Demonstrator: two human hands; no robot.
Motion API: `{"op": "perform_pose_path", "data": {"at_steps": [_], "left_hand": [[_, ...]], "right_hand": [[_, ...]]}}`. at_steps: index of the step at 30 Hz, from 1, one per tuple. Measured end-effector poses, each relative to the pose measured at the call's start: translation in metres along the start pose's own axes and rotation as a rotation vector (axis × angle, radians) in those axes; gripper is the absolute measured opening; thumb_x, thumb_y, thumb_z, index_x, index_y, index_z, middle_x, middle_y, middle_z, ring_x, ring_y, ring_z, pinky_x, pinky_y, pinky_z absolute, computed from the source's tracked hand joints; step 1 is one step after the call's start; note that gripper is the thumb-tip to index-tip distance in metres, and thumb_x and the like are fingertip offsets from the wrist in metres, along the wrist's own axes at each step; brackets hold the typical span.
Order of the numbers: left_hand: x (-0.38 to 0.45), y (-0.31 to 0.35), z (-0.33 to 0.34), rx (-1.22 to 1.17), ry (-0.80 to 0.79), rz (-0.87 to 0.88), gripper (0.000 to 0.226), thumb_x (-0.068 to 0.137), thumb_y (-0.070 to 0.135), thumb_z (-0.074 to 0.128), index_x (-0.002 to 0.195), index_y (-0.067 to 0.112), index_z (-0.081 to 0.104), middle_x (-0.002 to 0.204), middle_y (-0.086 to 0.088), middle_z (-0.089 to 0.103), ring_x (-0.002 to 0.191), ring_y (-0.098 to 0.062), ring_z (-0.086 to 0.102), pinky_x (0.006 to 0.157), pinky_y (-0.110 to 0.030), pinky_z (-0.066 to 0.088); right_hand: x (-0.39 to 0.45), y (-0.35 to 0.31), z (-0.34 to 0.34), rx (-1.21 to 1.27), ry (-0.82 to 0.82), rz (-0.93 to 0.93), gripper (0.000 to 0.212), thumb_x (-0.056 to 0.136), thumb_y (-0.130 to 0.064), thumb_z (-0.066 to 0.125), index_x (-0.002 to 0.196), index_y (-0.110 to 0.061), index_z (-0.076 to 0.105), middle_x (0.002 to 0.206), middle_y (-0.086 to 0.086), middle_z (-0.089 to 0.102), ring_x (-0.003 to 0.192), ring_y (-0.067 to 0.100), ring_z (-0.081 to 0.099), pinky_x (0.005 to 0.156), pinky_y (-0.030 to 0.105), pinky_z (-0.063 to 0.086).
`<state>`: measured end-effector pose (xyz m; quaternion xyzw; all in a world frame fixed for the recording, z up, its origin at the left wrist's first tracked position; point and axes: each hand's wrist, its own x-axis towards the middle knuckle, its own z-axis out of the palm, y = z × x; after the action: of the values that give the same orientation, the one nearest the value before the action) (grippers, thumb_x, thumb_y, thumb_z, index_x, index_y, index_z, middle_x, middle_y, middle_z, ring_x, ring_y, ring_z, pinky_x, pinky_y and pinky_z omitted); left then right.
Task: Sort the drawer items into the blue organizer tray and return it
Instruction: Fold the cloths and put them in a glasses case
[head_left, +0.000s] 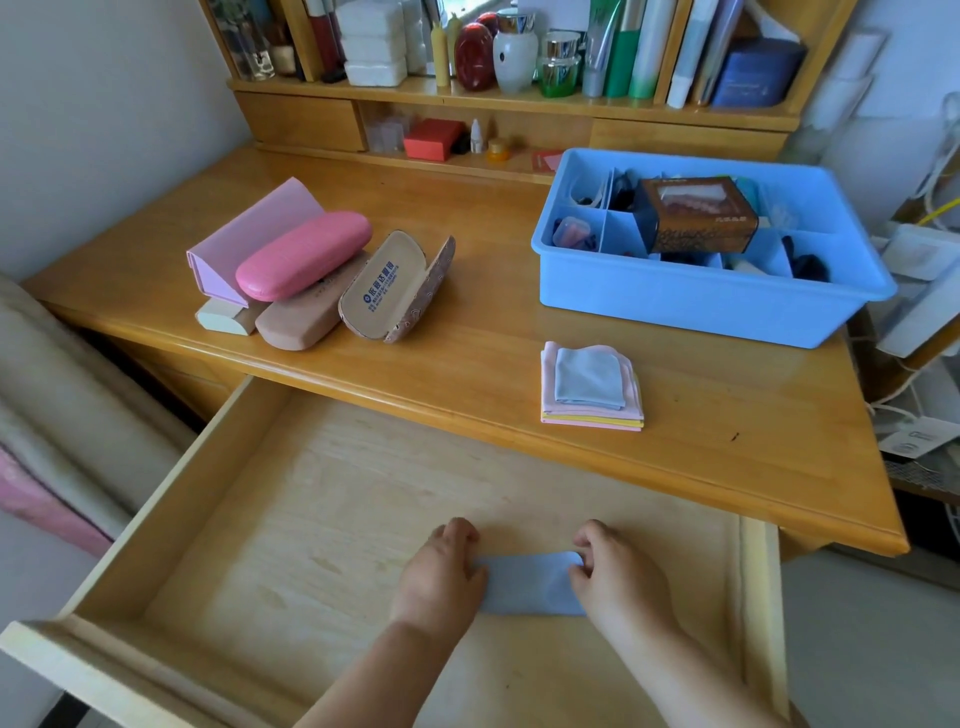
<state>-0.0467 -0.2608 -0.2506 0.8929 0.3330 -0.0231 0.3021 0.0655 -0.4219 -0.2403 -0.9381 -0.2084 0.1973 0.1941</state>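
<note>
Pink glasses cases (304, 254), folded cloths (592, 387), blue tray (696, 301)

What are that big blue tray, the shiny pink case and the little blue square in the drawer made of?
The big blue organizer tray looks like moulded plastic: smooth, even walls and a rolled rim. The glossy pink oval glasses case seems hard-shelled, with highlights on a textured skin. The pale blue square looks like soft, matte cloth, since it folds.

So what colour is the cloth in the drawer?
Light blue cloth, seen from the head view.
</note>
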Motion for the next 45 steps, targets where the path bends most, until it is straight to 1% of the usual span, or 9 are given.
{"op": "perform_pose_path", "data": {"at_steps": [4, 9, 12, 15, 19, 23, 31, 37, 45], "left_hand": [[0.002, 0.012, -0.004, 0.167, -0.094, 0.062, 0.027, 0.085, 0.025, 0.057, 0.111, 0.022, 0.056, 0.113, 0.001, 0.048, 0.098, -0.021, 0.057, 0.080, -0.028, 0.044], [0.001, 0.025, -0.013, 0.269, -0.100, 0.103, 0.020, 0.090, 0.019, 0.048, 0.103, 0.021, 0.064, 0.112, -0.001, 0.053, 0.105, -0.021, 0.054, 0.084, -0.029, 0.043], [-0.013, 0.023, -0.027, 0.049, -0.057, 0.163, 0.012, 0.087, 0.015, 0.052, 0.094, 0.016, 0.062, 0.095, 0.002, 0.064, 0.092, -0.017, 0.059, 0.079, -0.030, 0.047], [-0.032, 0.022, -0.042, -0.117, -0.044, 0.251, 0.017, 0.081, 0.006, 0.056, 0.095, 0.015, 0.062, 0.079, 0.009, 0.057, 0.079, -0.012, 0.055, 0.074, -0.025, 0.047], [-0.055, 0.030, -0.055, -0.106, -0.051, 0.310, 0.021, 0.080, 0.006, 0.057, 0.097, 0.016, 0.066, 0.076, 0.012, 0.054, 0.072, -0.004, 0.050, 0.062, -0.006, 0.035], [-0.074, 0.038, -0.069, -0.448, -0.070, 0.083, 0.023, 0.082, 0.005, 0.062, 0.065, 0.020, 0.062, 0.058, 0.007, 0.052, 0.052, -0.002, 0.042, 0.051, -0.015, 0.031], [-0.106, 0.051, -0.082, -1.028, -0.044, 0.007, 0.026, 0.084, 0.015, 0.070, 0.059, 0.016, 0.064, 0.061, 0.000, 0.056, 0.059, -0.010, 0.049, 0.056, -0.017, 0.037], [-0.116, 0.062, -0.080, -1.015, 0.056, 0.032, 0.035, 0.087, 0.014, 0.065, 0.053, 0.020, 0.061, 0.054, 0.007, 0.052, 0.050, -0.005, 0.044, 0.049, -0.012, 0.034], [-0.117, 0.072, -0.079, -0.949, 0.119, 0.039, 0.037, 0.087, 0.020, 0.066, 0.051, 0.020, 0.058, 0.056, 0.002, 0.045, 0.054, -0.010, 0.037, 0.051, -0.020, 0.027]], "right_hand": [[0.004, -0.007, -0.007, -0.122, -0.038, -0.038, 0.011, 0.088, -0.027, 0.052, 0.098, -0.031, 0.053, 0.112, -0.011, 0.051, 0.102, 0.014, 0.059, 0.075, 0.024, 0.041], [0.000, -0.012, -0.017, -0.134, -0.090, -0.076, 0.017, 0.080, -0.023, 0.050, 0.067, -0.029, 0.041, 0.088, -0.011, 0.048, 0.086, 0.015, 0.056, 0.064, 0.024, 0.034], [-0.013, -0.005, -0.028, -0.003, -0.104, -0.104, 0.013, 0.078, -0.021, 0.055, 0.075, -0.033, 0.049, 0.077, -0.014, 0.054, 0.075, 0.011, 0.051, 0.063, 0.024, 0.039], [-0.026, 0.000, -0.040, 0.121, -0.140, -0.149, 0.030, 0.080, -0.012, 0.056, 0.102, -0.032, 0.062, 0.093, -0.012, 0.063, 0.084, 0.008, 0.054, 0.069, 0.016, 0.038], [-0.044, -0.001, -0.056, 0.169, -0.154, -0.172, 0.021, 0.077, -0.010, 0.057, 0.066, -0.028, 0.058, 0.065, -0.006, 0.057, 0.067, 0.011, 0.052, 0.055, 0.018, 0.034], [-0.063, -0.002, -0.071, 0.597, -0.207, -0.155, 0.010, 0.084, -0.008, 0.064, 0.075, -0.010, 0.064, 0.066, -0.001, 0.054, 0.061, 0.008, 0.044, 0.058, 0.023, 0.033], [-0.094, -0.006, -0.085, 0.916, -0.146, -0.227, 0.020, 0.090, -0.015, 0.062, 0.072, -0.006, 0.063, 0.066, 0.000, 0.049, 0.067, 0.014, 0.044, 0.067, 0.025, 0.036], [-0.100, -0.004, -0.092, 0.964, -0.082, -0.225, 0.031, 0.089, -0.013, 0.063, 0.059, -0.019, 0.063, 0.062, 0.002, 0.041, 0.065, 0.018, 0.037, 0.066, 0.030, 0.031], [-0.099, 0.001, -0.093, 1.027, -0.066, -0.190, 0.016, 0.088, -0.011, 0.064, 0.075, -0.001, 0.065, 0.070, 0.011, 0.052, 0.073, 0.022, 0.047, 0.075, 0.038, 0.040]]}}
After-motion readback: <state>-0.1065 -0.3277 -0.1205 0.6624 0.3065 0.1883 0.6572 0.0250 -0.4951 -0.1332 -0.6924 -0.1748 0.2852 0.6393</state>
